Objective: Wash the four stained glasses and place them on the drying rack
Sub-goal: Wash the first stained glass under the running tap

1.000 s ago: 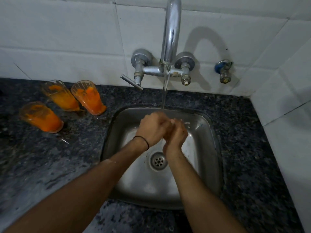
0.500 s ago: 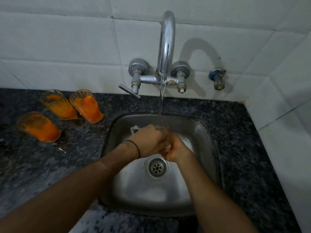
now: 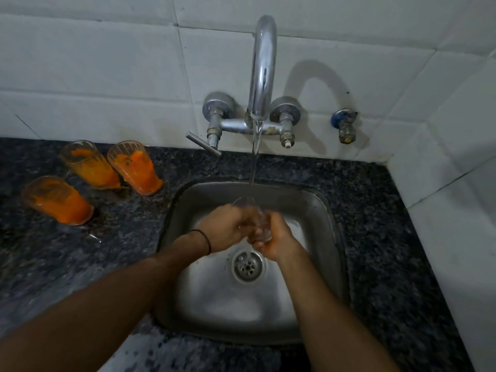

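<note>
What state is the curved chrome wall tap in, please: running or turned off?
Running: a stream of water falls from the curved chrome wall tap onto the clear glass over the stainless steel sink.

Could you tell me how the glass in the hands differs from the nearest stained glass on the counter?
The glass in the hands looks clear; the nearest stained glass is coated orange inside. The glass in the hands is over the sink under the tap's stream, held by the left hand and right hand; the nearest stained glass sits untouched on the counter. Both look like transparent tumblers.
</note>
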